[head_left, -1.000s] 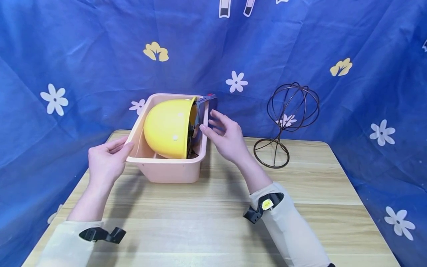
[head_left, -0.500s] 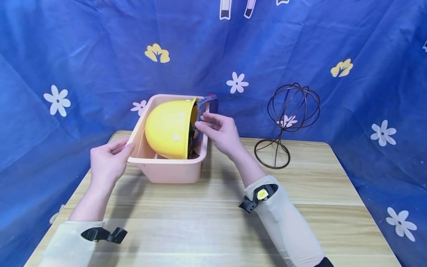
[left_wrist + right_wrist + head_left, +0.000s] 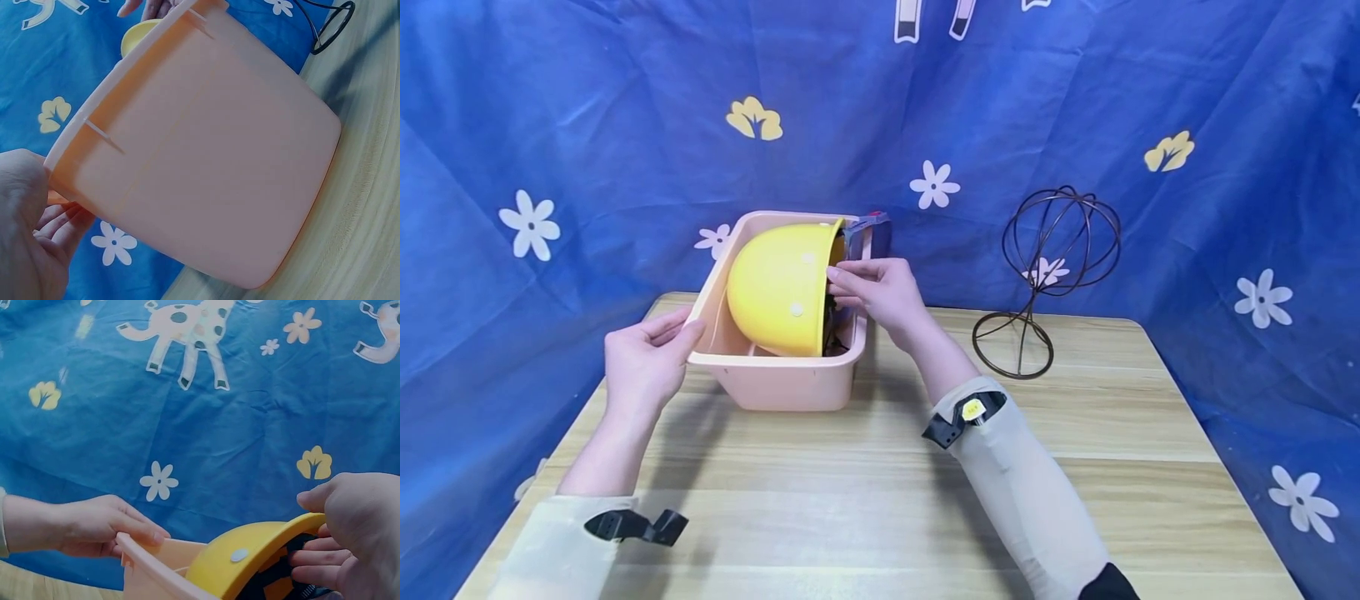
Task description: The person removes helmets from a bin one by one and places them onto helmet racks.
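A yellow hard hat [image 3: 775, 287] lies on its side in a pink plastic bin [image 3: 782, 385], its open underside facing right. My left hand [image 3: 647, 358] pinches the bin's near left corner, thumb over the rim and fingers underneath, as the left wrist view also shows. My right hand [image 3: 880, 296] is at the hard hat's brim, with the thumb by the outer edge and the other fingers curled inside the shell. Dark straps [image 3: 265, 575] show inside the hat in the right wrist view. The hat's lower side is hidden by the bin wall.
A brown wire stand [image 3: 1022, 312] with a globe-shaped top stands right of the bin on the wooden table [image 3: 820, 500]. A blue-grey piece [image 3: 868, 225] with a red spot hangs over the bin's far right rim. Blue patterned cloth [image 3: 850, 108] rises behind and at both sides.
My right hand has moved left from beside the bin's right rim to the hard hat's brim, its fingers entering the shell. The left hand keeps its hold; bin and hat stay in place.
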Action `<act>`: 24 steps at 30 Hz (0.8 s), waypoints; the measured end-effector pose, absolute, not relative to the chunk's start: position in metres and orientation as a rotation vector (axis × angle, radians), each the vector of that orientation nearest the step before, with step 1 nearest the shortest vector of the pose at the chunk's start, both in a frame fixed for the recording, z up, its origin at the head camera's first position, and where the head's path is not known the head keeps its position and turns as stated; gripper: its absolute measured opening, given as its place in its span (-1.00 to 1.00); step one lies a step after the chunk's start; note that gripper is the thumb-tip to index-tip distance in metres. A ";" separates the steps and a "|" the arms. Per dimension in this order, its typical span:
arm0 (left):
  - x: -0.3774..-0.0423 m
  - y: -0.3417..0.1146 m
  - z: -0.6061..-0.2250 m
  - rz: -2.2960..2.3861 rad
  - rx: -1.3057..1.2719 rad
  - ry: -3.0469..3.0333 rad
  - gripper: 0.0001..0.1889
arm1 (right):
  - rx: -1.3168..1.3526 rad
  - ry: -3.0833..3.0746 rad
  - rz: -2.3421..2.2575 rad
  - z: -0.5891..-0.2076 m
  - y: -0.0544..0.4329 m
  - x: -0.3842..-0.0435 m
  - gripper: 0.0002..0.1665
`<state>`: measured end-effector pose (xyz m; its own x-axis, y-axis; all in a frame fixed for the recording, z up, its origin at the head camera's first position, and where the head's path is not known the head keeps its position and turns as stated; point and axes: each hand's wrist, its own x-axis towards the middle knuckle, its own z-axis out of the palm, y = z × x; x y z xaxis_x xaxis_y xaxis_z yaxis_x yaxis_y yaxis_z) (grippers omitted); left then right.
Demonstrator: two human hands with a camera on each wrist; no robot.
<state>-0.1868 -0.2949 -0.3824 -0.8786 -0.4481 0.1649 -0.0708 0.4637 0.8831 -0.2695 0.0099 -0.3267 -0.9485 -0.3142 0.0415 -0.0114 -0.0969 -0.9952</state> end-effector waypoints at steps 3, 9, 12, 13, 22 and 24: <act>-0.187 -0.295 -0.383 -1.386 0.436 -2.338 -0.51 | -0.345 1.880 -2.169 -0.327 0.006 -0.274 -0.60; -0.187 -0.295 -0.383 -1.389 0.446 -2.340 -0.50 | -0.305 1.871 -2.139 -0.327 -0.001 -0.281 -0.62; -0.187 -0.295 -0.383 -1.399 0.454 -2.338 -0.50 | -0.294 1.879 -2.133 -0.326 -0.003 -0.284 -0.63; -0.187 -0.295 -0.383 -1.406 0.455 -2.336 -0.50 | -0.292 1.870 -2.134 -0.326 -0.004 -0.285 -0.64; -0.187 -0.295 -0.383 -1.411 0.465 -2.323 -0.51 | -0.256 1.848 -2.100 -0.326 -0.010 -0.289 -0.65; -0.187 -0.294 -0.383 -1.407 0.457 -2.315 -0.52 | -0.240 1.826 -2.101 -0.325 -0.010 -0.290 -0.66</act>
